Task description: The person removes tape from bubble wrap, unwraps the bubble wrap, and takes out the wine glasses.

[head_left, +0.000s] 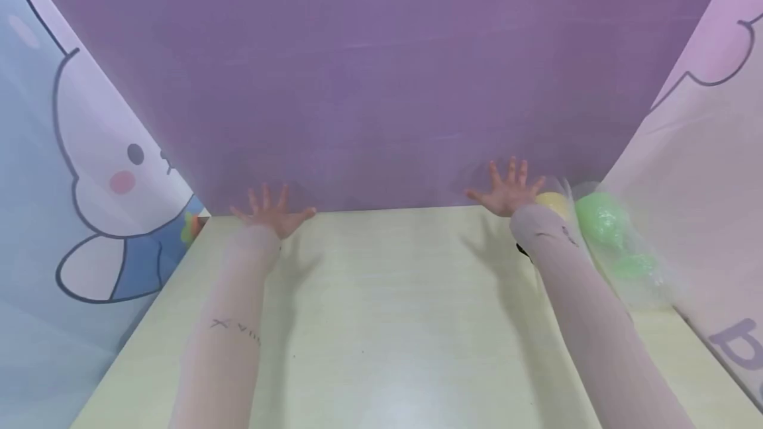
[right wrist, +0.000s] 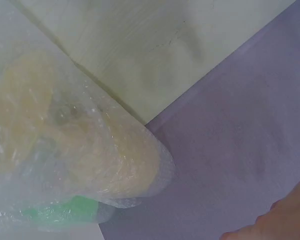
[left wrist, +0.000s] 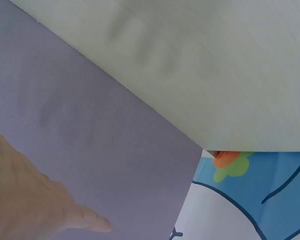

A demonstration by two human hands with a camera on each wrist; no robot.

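My left hand (head_left: 271, 216) is held out with spread fingers before the purple back panel (head_left: 381, 85), over the far edge of the pale table (head_left: 387, 296). To the right, my right hand (head_left: 507, 196) is spread in the same way, its shadow falling on the table. Neither hand holds anything. Close beside the right hand lies a yellow object (head_left: 553, 202) wrapped in clear bubble wrap, with a wrapped green object (head_left: 601, 217) next to it. In the right wrist view the wrapped yellow object (right wrist: 115, 160) fills the left side, apart from the fingers.
A cloth wall (head_left: 36, 184) with a white cartoon animal stands along the left. Along the right runs a pink and pale wall (head_left: 703, 184) with dark outlines. The purple panel closes off the table's far end.
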